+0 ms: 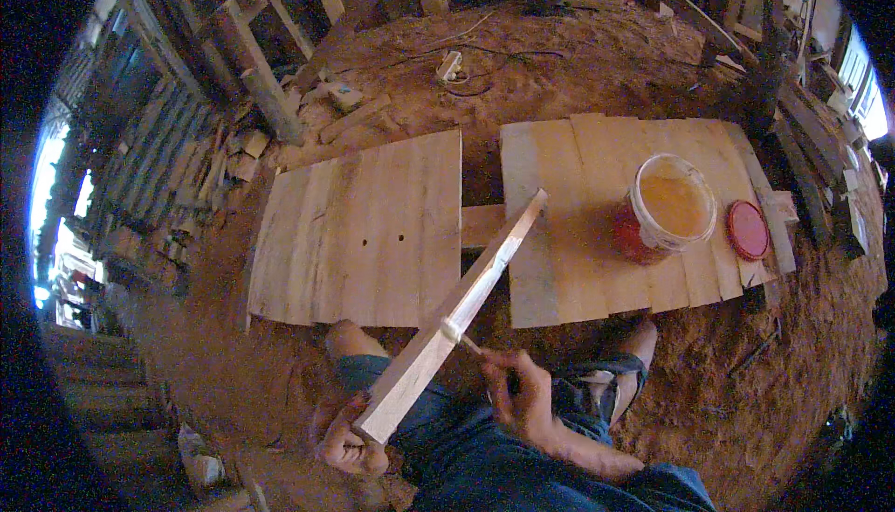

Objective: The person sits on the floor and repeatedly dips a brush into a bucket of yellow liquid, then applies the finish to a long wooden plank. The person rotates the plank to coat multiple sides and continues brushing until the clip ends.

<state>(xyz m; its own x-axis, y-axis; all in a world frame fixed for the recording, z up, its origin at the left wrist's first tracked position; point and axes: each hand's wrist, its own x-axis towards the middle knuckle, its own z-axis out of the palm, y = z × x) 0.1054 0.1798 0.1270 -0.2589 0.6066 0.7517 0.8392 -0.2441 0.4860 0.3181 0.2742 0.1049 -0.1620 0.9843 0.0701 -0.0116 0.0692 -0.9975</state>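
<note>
A long wooden batten point(457, 316) is gripped at its near end by the left hand point(347, 442), slanting up and away over the knees. A thin brush point(471, 344) is pinched in the right hand point(524, 398), its tip touching the batten's edge. Beyond, two plank panels point(364, 232) lie on sawdust; an open bucket point(667, 209) and red lid point(748, 229) rest on the right one.
</note>
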